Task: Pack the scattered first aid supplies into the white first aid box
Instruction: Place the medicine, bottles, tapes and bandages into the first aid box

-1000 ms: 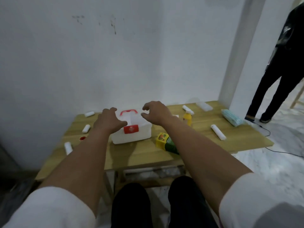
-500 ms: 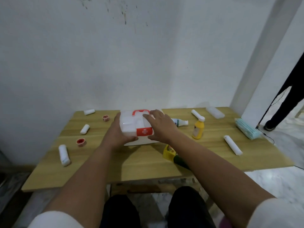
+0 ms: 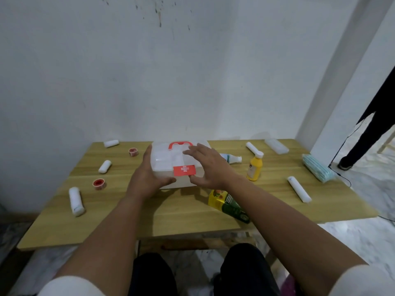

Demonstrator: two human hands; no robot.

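White first aid box [image 3: 171, 165] near table's [image 3: 171, 212] far edge, left hand [image 3: 147, 178] cupping it, right hand [image 3: 208, 167] spread above.

Five bandage rolls [image 3: 76, 201], two red tape spools [image 3: 98, 183], two bottles [image 3: 254, 167], one box [image 3: 171, 163].

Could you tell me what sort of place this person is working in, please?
Probably a plain indoor room set up for a demonstration, not a clinic: a bare white wall with scuff marks, a low wooden table pushed against it, and a pale marble-patterned floor with a cable trailing across it.
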